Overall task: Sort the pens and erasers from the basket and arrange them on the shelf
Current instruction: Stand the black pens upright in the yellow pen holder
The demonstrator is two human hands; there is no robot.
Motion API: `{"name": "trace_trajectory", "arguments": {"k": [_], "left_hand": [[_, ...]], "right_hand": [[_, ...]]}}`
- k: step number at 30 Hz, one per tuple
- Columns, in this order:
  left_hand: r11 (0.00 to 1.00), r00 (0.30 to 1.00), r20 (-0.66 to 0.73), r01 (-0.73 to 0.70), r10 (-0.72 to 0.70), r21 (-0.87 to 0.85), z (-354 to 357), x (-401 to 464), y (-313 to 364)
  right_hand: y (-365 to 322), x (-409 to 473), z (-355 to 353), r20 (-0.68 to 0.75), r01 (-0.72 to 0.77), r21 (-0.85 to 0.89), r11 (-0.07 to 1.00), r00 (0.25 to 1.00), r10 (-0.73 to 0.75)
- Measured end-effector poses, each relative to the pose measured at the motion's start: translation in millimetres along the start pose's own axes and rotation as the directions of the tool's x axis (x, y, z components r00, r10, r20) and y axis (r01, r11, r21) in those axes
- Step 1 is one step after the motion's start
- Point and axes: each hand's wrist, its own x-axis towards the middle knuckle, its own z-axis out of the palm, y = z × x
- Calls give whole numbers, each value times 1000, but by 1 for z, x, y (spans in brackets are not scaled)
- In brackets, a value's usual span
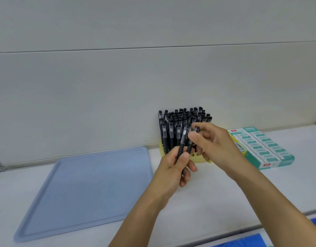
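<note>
Several black pens (173, 125) stand upright in a yellow holder (198, 157) against the back wall of the white shelf (216, 189). In front of the holder, my left hand (173, 166) grips the lower part of a black pen (183, 139) that points up. My right hand (212, 141) pinches a second black pen (193, 138) near its cap, right beside the first. Boxes of erasers (264, 147) in white and green lie to the right of the holder.
A flat light-blue tray (73, 193) lies on the shelf to the left of my hands. Something blue (260, 239) shows below the shelf's front edge at the bottom right. The grey wall rises directly behind the pens.
</note>
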Motion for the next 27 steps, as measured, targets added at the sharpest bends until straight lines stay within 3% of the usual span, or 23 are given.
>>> {"name": "trace_trajectory", "arguments": {"k": [4,6,9,18,23,27], "left_hand": [[999,999,-29,24,-25,-35,1,2,-1],[997,993,-102,54,-59,-57,-2,3,-5],[990,969,-210,117,-132,-83,-9,3,-13],[983,963,-221,128,-155,-131,-11,4,-15],[985,970,-189,132,-152,-115,-11,5,-13],[993,982,-150,105,-114,-62,-12,3,-10]], "right_hand": [[1,-1,-5,-18,4,100,995,1000,-2],[1,2,-11,-156,70,97,993,986,-54],[4,7,-20,-329,162,-77,984,927,-179],[27,16,-15,-234,140,-408,902,939,-252],[28,23,-12,-132,82,-476,876,978,-163],[25,14,-12,-267,11,-580,814,942,-204]]}}
